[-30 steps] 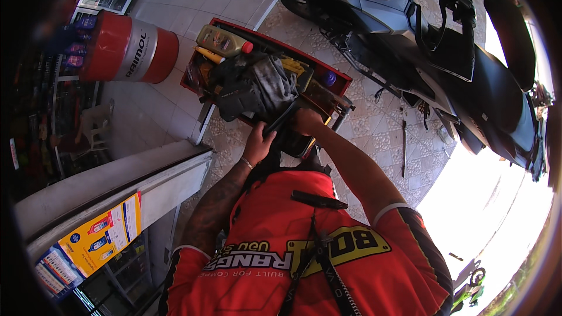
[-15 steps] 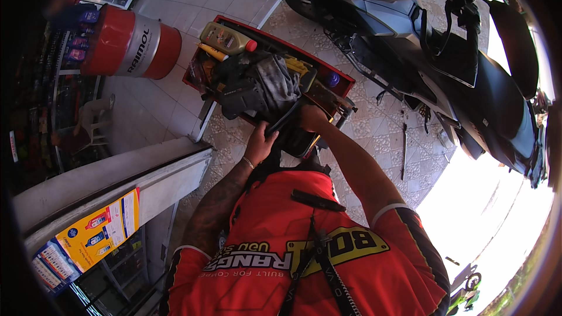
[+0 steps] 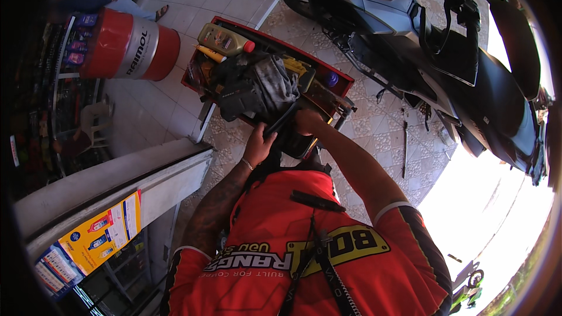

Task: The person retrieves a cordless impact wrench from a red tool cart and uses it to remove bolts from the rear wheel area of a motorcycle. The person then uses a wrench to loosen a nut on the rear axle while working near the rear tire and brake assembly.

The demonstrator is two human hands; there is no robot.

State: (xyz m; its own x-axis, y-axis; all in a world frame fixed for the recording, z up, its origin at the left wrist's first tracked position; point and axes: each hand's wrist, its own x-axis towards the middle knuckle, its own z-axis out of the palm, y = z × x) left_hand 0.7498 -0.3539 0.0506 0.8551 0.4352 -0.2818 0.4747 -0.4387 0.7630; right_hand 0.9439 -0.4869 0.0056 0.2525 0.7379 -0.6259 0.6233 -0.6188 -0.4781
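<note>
My left hand (image 3: pixel 259 145) is closed around the raised dark edge of a black case (image 3: pixel 300 147) at the near side of a red tool tray. Deep in the case's opening is my right hand (image 3: pixel 307 122); its fingers are hidden, and so is whatever they touch. Just beyond both hands, a grey rag (image 3: pixel 275 82) lies heaped over black items in the red tool tray (image 3: pixel 281 40). A gold oil bottle (image 3: pixel 223 40) with a red cap rests at the tray's far left, beside a yellow tube (image 3: pixel 211 53).
A motorcycle (image 3: pixel 404 47) stands close on the right. A red and silver drum (image 3: pixel 132 44) is at the left, with a person (image 3: pixel 88 3) behind it. One long thin rod (image 3: pixel 405 149) lies on the tiles. A counter (image 3: pixel 158 181) borders my left side.
My right hand has shifted slightly left inside the black case. The left hand keeps its hold. Behind the drum, more of the person's leg and foot has come into view.
</note>
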